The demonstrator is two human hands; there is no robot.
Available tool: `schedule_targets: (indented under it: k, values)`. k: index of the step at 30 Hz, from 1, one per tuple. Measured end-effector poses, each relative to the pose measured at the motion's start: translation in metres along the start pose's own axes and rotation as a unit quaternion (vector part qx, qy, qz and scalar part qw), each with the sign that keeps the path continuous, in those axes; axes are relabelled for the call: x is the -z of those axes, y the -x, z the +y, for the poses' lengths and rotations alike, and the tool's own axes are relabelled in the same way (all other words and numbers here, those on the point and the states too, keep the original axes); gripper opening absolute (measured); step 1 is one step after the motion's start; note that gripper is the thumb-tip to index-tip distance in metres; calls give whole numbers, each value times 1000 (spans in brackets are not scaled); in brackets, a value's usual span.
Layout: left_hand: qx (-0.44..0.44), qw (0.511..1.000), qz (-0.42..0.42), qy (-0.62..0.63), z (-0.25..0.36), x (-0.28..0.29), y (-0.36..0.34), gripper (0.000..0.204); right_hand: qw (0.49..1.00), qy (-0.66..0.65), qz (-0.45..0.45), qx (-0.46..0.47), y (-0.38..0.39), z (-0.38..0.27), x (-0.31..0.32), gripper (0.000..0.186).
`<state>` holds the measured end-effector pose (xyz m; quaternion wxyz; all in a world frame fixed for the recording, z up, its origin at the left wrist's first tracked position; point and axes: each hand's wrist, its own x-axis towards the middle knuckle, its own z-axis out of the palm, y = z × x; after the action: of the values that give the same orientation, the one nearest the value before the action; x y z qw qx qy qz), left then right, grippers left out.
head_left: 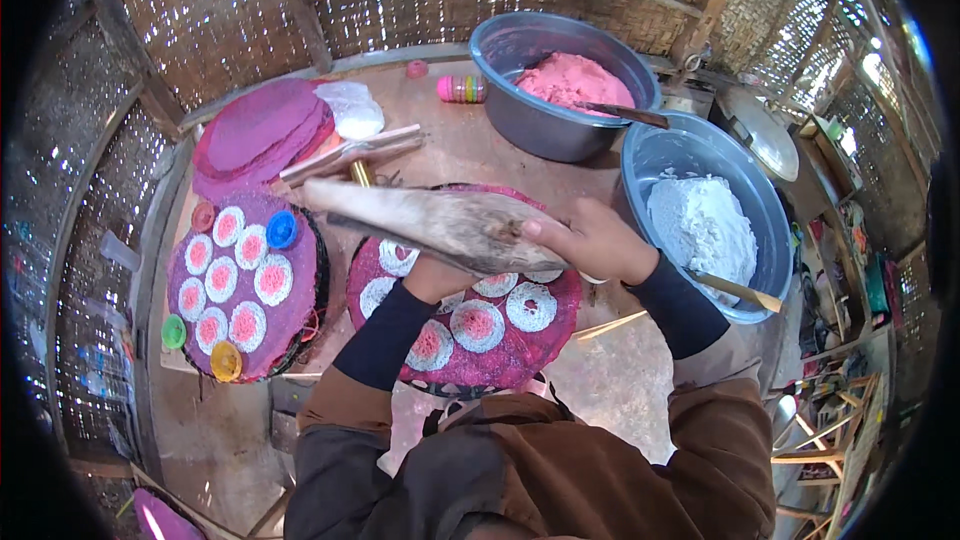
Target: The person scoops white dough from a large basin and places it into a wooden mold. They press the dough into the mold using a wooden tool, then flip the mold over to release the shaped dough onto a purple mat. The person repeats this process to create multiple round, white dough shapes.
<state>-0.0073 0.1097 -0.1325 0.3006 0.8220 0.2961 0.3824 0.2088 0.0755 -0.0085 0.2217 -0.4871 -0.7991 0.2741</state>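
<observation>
A thick, weathered wooden lever [440, 220] slants over the middle tray, part of a hinged wooden press with a brass tube [362, 173] near its far left end. My right hand [605, 240] grips its right end, thumb on top. Beneath the wood is my left hand [437, 280], its fingers hidden by the lever. Below both hands lies a round tray with a magenta mesh sheet [555, 325], bearing several white lacy rings of thin strands, some with pink centres [477, 326]. The lever covers the middle of this tray.
At left, a second purple mesh tray [183, 285] holds similar pieces, with small coloured cups round its rim. Behind it are stacked magenta sheets [262, 130] and a plastic bag [352, 110]. Grey basins hold pink dough [575, 82] and a white mass [703, 225], each with a stirring stick.
</observation>
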Motion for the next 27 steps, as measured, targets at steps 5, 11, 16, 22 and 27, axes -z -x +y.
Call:
schedule_targets:
  k: [5, 11, 16, 22, 27]
  values:
    - [167, 938, -168, 253, 112, 12, -40, 36, 889, 145, 347, 260, -14, 19, 35, 44]
    - [-117, 920, -28, -372, 106, 8, -32, 42, 834, -508, 214, 24, -29, -11, 19, 32]
    - [-111, 957, -156, -216, 123, 11, -16, 29, 948, -201, 200, 142, 30, -35, 16, 27]
    - [-50, 950, -307, -37, 126, 3, -20, 29, 963, -50, 153, 218, 82, -68, 42, 32]
    - [37, 909, -394, 129, 115, 9, -20, 31, 937, -17, 180, 299, 91, -62, 68, 32]
